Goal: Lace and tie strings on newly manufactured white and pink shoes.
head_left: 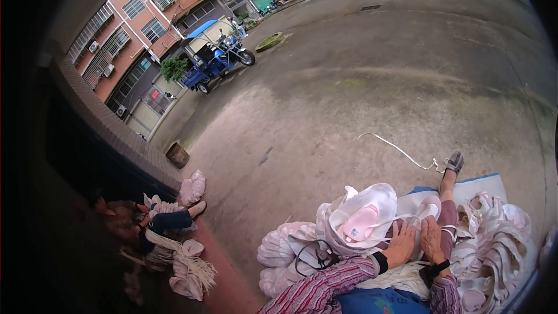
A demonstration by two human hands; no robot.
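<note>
A pale pink-and-white shoe upper point(429, 207) lies over my lap, with both hands at its near end. My left hand point(400, 246) has its fingers bent together at a thin white shoelace point(401, 217); the exact grip is hidden beneath them. Close beside it, my right hand point(431, 241) is closed on the near part of the upper, fingertips down. A bundle of white laces point(398, 278) rests across my lap under my wrists. To the left stands an open white bag point(381, 196) with a pink insole-shaped piece point(360, 222) showing inside.
Bundled pink-white uppers point(285, 250) sit left of me; a larger heap point(494, 244) lies on a sheet point(482, 186) at right. Another person point(125, 218) sits at far left near more laces point(189, 261). A blue three-wheeler point(215, 58) stands across the yard.
</note>
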